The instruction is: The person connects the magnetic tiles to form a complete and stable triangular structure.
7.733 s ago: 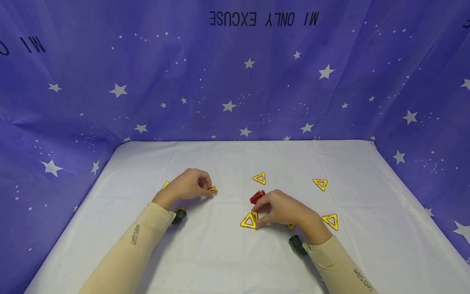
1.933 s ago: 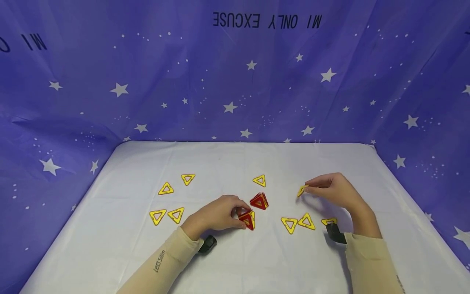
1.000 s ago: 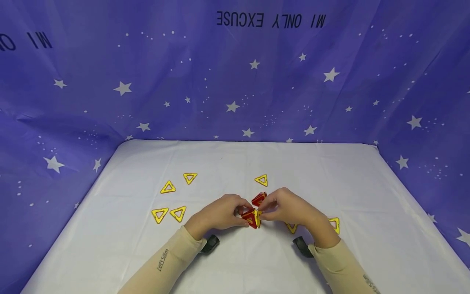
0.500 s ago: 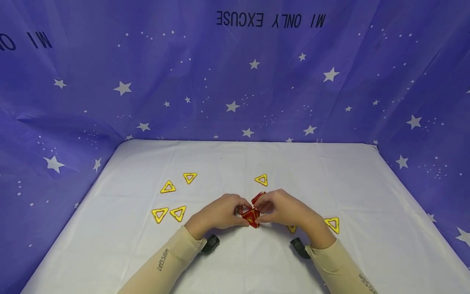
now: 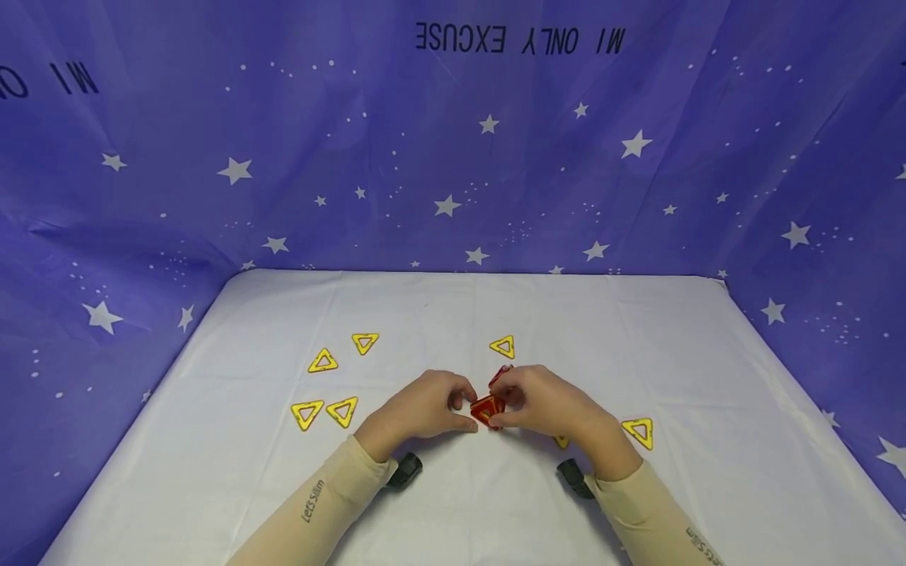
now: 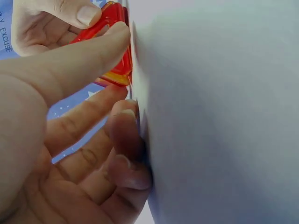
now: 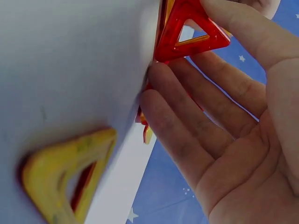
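A small pyramid of red and yellow triangular magnetic tiles (image 5: 485,412) stands on the white table, between my hands. My right hand (image 5: 548,398) pinches its right side between thumb and fingers; in the right wrist view the thumb meets the top of a red tile (image 7: 175,39). My left hand (image 5: 425,405) sits at the other side, thumb and forefinger spread and a slight gap from the pyramid in the head view. From the left wrist, my thumb overlaps the red tile (image 6: 125,60). Just behind, a second red pyramid (image 5: 499,376) is partly covered by my right hand.
Yellow triangle tiles lie flat at left, among them one in front (image 5: 307,415) and one farther back (image 5: 365,343). Another yellow tile (image 5: 503,346) lies behind the pyramids, and one (image 5: 639,433) beyond my right wrist. A starry purple cloth (image 5: 453,157) walls the table.
My right hand has carried a yellow tile from the right to the pyramid. Since then the pyramid has shifted slightly back and right, away from my left fingertips, which have loosened from it.
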The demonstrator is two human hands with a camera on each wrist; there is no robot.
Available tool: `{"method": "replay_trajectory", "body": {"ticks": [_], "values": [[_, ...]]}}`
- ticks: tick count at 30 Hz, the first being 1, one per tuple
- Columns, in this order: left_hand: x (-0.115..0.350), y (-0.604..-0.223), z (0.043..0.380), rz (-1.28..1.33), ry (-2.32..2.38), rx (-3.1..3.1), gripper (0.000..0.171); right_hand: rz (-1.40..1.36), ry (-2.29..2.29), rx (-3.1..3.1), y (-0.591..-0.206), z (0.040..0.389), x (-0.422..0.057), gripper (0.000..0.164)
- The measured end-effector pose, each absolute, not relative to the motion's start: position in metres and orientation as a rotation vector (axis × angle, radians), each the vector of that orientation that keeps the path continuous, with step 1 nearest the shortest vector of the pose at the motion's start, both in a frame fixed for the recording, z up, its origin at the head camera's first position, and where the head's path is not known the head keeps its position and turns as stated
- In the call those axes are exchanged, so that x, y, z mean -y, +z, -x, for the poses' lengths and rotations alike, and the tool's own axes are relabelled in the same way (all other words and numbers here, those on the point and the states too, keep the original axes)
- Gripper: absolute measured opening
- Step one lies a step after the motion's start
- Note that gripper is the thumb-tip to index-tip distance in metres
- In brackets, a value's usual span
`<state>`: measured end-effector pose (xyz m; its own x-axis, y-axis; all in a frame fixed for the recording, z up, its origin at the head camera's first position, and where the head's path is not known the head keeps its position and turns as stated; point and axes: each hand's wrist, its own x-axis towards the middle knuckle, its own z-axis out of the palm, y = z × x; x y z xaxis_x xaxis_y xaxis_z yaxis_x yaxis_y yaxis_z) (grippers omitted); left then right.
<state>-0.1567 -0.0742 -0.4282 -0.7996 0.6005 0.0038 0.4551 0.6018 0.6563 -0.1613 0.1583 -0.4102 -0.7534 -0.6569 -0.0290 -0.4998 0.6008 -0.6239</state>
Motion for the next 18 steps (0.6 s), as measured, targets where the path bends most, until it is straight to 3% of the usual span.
{"method": "replay_trajectory", "body": {"ticks": [8, 18], "values": [[0.092, -0.419, 0.16, -0.888, 0.956, -2.548, 0.036, 0.805, -0.818, -2.61, -0.407, 0.165, -0.165, 0.032], [0.164, -0.403, 0.16, -0.917, 0.987, -2.502, 0.054, 0.705, -0.837, -2.6, -0.405, 0.167, -0.177, 0.032]]}}
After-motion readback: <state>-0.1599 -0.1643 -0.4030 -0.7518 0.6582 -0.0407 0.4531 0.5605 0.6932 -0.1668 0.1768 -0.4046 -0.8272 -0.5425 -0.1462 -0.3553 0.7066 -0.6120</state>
